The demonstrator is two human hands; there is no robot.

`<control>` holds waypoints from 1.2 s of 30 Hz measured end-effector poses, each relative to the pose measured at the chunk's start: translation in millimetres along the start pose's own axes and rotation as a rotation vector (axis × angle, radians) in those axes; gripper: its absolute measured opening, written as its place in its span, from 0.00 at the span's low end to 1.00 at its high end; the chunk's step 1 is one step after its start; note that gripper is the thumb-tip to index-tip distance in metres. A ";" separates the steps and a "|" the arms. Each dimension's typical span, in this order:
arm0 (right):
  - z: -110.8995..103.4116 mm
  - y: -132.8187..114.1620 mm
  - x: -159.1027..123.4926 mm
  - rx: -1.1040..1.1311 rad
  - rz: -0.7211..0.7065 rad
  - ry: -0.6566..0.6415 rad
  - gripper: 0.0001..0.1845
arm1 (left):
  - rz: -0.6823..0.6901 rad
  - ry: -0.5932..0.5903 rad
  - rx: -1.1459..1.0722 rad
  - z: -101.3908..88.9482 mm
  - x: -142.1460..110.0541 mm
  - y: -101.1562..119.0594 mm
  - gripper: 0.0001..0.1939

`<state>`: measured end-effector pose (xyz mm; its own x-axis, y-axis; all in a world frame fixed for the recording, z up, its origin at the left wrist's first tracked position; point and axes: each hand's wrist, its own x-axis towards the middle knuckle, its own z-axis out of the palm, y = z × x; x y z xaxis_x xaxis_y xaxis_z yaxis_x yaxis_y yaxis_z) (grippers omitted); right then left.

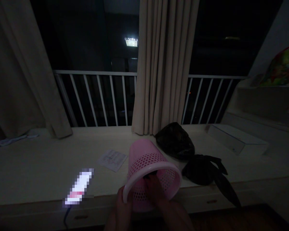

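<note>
A pink plastic wastebasket (144, 154) with a band of round holes is tipped toward me at the front edge of the ledge. My left hand (124, 205) is closed around the left side of its rim. Inside the basket's mouth, my right hand (154, 189) reaches in with its fingers curled at a small dark thing (150, 175), too dim to name. Right of the basket lies a black plastic bag (175, 141), bulging. A second black bag (199, 170), knotted, sits closer to me, its long tail hanging over the edge.
On the ledge, a printed paper (112, 159) lies left of the basket, near a glowing, blurred-out phone-like device (79, 187) with a cable. At right stands a clear box (238, 139). Behind are curtains (163, 64), a white railing (98, 96) and dark windows. Drawers run below.
</note>
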<state>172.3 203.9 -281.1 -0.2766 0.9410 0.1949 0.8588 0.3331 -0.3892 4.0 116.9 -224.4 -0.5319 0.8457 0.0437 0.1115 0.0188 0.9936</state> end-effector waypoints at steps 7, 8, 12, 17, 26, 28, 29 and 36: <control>0.8 -0.5 -0.2 -0.016 0.003 0.025 0.23 | -0.017 -0.015 -0.054 3.6 -4.4 6.4 0.43; 0.9 -0.5 -1.1 -0.021 -0.002 0.032 0.23 | -0.013 -0.019 -0.057 3.7 -4.8 7.1 0.43; 0.3 -0.2 -4.0 -0.034 -0.015 0.064 0.22 | -0.042 -0.035 -0.010 3.5 -3.8 9.0 0.43; -2.1 -1.5 -3.2 -0.040 -0.016 0.053 0.21 | -0.058 -0.003 0.012 5.4 -1.0 7.2 0.42; -4.3 -5.4 -3.4 -0.025 -0.020 0.077 0.24 | 0.024 0.074 -0.041 6.2 3.3 -3.7 0.35; -4.9 -6.1 -3.8 -0.013 -0.027 0.088 0.25 | 0.034 0.053 -0.042 5.5 3.3 -5.9 0.35; -5.3 -6.3 -3.9 -0.008 -0.027 0.087 0.25 | 0.038 0.046 -0.042 5.0 3.3 -7.1 0.35; -8.7 -7.5 -4.2 -0.005 -0.030 0.090 0.25 | 0.057 0.030 -0.063 3.4 3.8 -13.9 0.37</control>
<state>170.7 196.9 -271.2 -0.2626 0.9212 0.2870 0.8531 0.3606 -0.3771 3.3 121.7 -238.4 -0.5507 0.8283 0.1030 0.0898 -0.0638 0.9939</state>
